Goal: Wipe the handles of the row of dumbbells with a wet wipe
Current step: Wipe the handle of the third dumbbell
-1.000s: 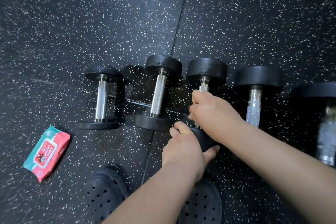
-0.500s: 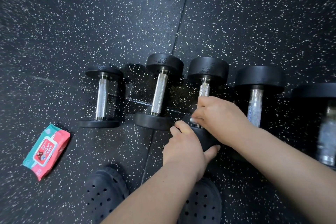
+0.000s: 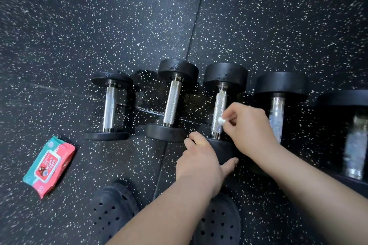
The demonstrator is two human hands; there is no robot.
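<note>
Several black dumbbells with knurled steel handles lie in a row on the floor. My left hand [image 3: 201, 155] grips the near head of the third dumbbell [image 3: 219, 113]. My right hand [image 3: 249, 127] pinches a small balled white wet wipe [image 3: 221, 121] beside the right edge of that dumbbell's handle, just touching or a hair off it. To the left lie the first dumbbell [image 3: 110, 109] and the second dumbbell [image 3: 172, 103]. To the right are the fourth dumbbell [image 3: 278, 93] and a blurred fifth dumbbell [image 3: 356, 141].
A red and teal pack of wipes [image 3: 49, 166] lies on the black speckled rubber floor [image 3: 99, 26] at the lower left. My two dark perforated clogs [image 3: 113, 211] stand at the bottom, just before the dumbbells. A seam runs up the floor mats.
My right hand has slid down the third dumbbell's handle toward me and come off to its right side, baring most of the handle and showing the wipe. My left hand stays on the near head.
</note>
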